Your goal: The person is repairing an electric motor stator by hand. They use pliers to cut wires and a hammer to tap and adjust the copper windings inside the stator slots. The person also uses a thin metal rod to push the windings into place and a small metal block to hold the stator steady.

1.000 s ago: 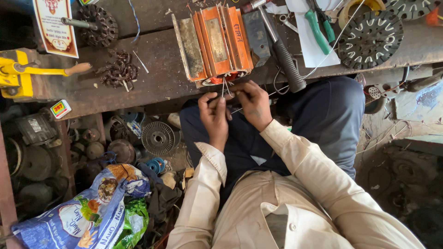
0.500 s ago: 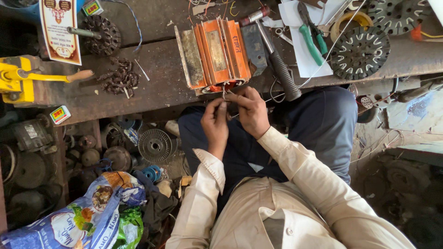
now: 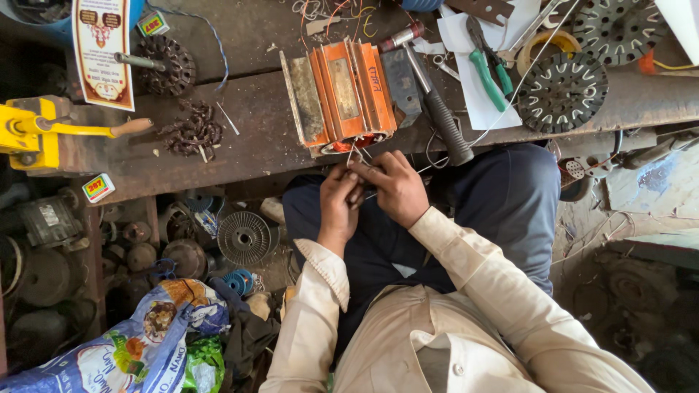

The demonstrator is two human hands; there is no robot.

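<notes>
- Sitting at the far left edge of the frame, a yellow tool (image 3: pixel 29 132) with a wooden handle rests on the workbench (image 3: pixel 255 149); a small pile of dark metal scraps (image 3: pixel 191 132) lies just right of that handle.
- Below the bench, lower left, a printed plastic sack (image 3: pixel 124 349) slumps on the floor, with a round wire-wound coil (image 3: pixel 244 238) above and to its right.
- At upper centre stands the orange transformer core (image 3: pixel 342 98), on the bench edge — a block of stacked steel plates, so I judge it heavy and rigid, best gripped by its flat outer sides.
- Thin wire leads (image 3: pixel 357 151) hang from its lower face toward the lap. They look light, springy and easy to kink or snap, so they want a fingertip pinch close to the ends.
- The left hand (image 3: pixel 338 204) is just below the core, fingers curled nearly closed, tips pinching the leads.
- The right hand (image 3: pixel 397 188) touches the left, its fingers (image 3: pixel 371 173) bent tight over the same strands. Exactly which strand each tip grips is too fine to tell.
- Right of the core a hammer (image 3: pixel 437 109) with a black grip lies diagonally, near green-handled pliers (image 3: pixel 489 69).
- Further right — two dark slotted metal discs (image 3: pixel 561 91) sit on the bench.
</notes>
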